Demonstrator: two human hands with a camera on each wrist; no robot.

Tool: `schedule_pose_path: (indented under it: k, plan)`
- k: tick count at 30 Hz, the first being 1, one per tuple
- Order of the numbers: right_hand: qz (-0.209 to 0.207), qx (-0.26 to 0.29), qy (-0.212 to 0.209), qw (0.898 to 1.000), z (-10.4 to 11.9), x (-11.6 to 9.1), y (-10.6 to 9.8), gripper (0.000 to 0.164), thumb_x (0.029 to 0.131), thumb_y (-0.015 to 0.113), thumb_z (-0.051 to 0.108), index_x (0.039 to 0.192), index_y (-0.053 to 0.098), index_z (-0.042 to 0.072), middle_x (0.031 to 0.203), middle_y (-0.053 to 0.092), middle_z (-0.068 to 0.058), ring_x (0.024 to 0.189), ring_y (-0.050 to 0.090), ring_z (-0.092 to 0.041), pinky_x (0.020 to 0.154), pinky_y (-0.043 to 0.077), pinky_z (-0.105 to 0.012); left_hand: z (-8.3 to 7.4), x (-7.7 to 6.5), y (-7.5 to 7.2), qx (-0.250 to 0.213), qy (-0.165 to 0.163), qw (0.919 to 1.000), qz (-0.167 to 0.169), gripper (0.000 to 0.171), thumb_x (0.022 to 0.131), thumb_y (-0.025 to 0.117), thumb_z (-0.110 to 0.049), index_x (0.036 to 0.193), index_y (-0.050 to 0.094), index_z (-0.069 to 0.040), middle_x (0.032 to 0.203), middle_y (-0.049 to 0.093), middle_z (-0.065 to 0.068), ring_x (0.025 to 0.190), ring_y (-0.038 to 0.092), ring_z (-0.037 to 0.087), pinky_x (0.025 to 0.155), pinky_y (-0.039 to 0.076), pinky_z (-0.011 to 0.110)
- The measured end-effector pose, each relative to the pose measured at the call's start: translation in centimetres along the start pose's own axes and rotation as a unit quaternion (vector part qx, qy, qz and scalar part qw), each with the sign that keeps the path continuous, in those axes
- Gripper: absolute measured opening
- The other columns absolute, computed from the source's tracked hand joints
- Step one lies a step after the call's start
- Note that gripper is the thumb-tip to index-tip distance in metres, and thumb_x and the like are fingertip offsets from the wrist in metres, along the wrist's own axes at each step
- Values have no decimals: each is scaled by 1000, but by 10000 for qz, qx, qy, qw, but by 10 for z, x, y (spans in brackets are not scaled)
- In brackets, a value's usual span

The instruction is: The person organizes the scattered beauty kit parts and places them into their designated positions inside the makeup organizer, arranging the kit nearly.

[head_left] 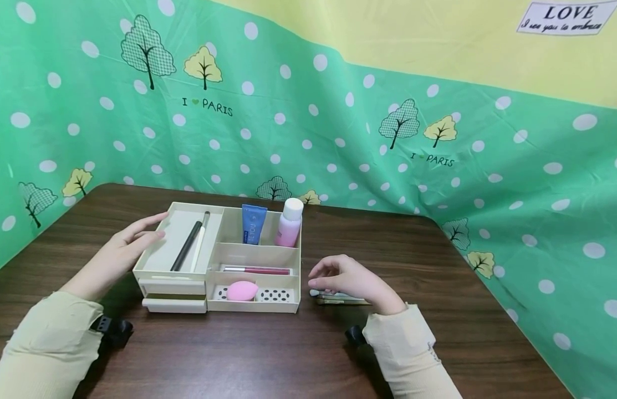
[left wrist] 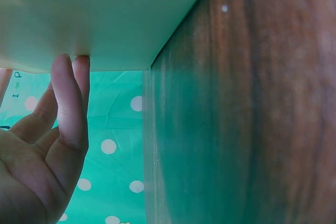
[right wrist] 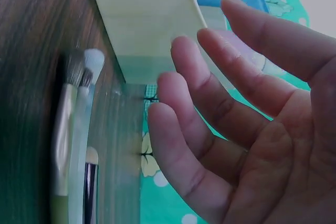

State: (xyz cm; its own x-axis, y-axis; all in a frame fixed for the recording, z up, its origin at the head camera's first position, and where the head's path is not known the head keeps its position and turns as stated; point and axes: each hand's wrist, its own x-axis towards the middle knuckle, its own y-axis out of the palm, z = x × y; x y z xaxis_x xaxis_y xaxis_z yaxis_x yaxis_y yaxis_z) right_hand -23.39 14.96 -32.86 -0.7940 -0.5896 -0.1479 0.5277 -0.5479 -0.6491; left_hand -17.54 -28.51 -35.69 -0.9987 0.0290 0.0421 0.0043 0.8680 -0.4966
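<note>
A cream desk organizer (head_left: 154, 252) stands on the table. My left hand (head_left: 121, 249) touches its left wall with the fingertips, fingers fairly straight, as the left wrist view also shows. Beyond the organizer's right side, my right hand (head_left: 355, 282) hovers over several makeup brushes (right wrist: 73, 135) lying on the table. Its fingers are loosely bent, with nothing between them. Inside the organizer are a black pencil (head_left: 186, 245), a slim white stick (head_left: 198, 246), a blue tube (head_left: 253, 224), a pink bottle (head_left: 288, 224) with a white cap, a dark-pink slim tube (head_left: 263, 271) and a pink makeup sponge (head_left: 241, 291).
The organizer's small front drawer (head_left: 174, 305) is at its lower left, with a gap above its front. Dark wood tabletop (head_left: 238, 354) lies around the organizer. A green dotted cloth (head_left: 308, 127) hangs behind and along the sides of the table.
</note>
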Motion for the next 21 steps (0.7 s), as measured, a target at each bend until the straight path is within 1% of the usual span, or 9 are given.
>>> schedule_pose_path:
  k: [2, 5, 7, 9, 13, 18, 21]
  plan:
    - [-48, -93, 4, 9999, -2, 1, -1, 21, 93, 69, 16, 104, 70, -1, 87, 69, -8, 72, 61, -18, 67, 53, -29, 0, 0, 0, -21, 17, 10000, -20, 62, 103, 44, -50, 158, 25, -28, 160, 28, 17, 127, 43, 17, 82, 41, 13]
    - [-105, -177, 39, 9998, -6, 2, -3, 21, 94, 66, 12, 107, 69, -4, 91, 69, -9, 74, 62, -19, 67, 53, -27, 0, 1, 1, -56, 57, 10000, -41, 62, 103, 45, -49, 158, 26, -27, 157, 31, 17, 115, 44, -1, 81, 42, 12]
    - [-129, -226, 78, 9996, -9, 3, -4, 20, 95, 65, 10, 108, 68, -5, 92, 69, -10, 75, 63, -20, 68, 53, -27, 0, 1, 1, -86, 81, 9999, -37, 61, 104, 45, -48, 158, 26, -26, 157, 32, 17, 112, 43, -6, 80, 43, 12]
    - [-163, -275, 107, 9994, -12, 3, -5, 19, 94, 65, 8, 108, 68, -5, 91, 69, -9, 75, 63, -22, 67, 53, -27, 0, 1, 2, -102, 121, 9999, -45, 61, 104, 44, -46, 158, 26, -24, 155, 33, 18, 109, 43, -8, 80, 43, 12]
    - [-238, -380, 127, 9989, -18, 4, -8, 19, 93, 65, 6, 107, 68, -6, 88, 70, -8, 73, 63, -23, 65, 52, -29, 2, 2, 2, -180, 216, 9996, -66, 60, 106, 44, -41, 158, 25, -20, 150, 39, 20, 104, 49, -9, 79, 46, 14]
    - [-314, -519, 262, 9978, -25, 5, -9, 19, 92, 67, 6, 106, 69, -5, 90, 70, -8, 73, 61, -18, 65, 51, -29, 1, 1, 1, -110, 68, 9999, -43, 61, 104, 45, -47, 158, 26, -26, 156, 34, 19, 109, 44, -8, 80, 43, 12]
    - [-383, -593, 404, 9967, -29, 5, -10, 18, 90, 68, 8, 105, 70, -2, 92, 70, -7, 73, 59, -15, 67, 51, -29, 0, 1, 1, -142, 42, 9999, -21, 61, 104, 45, -48, 158, 26, -27, 156, 33, 20, 109, 45, -8, 80, 44, 13]
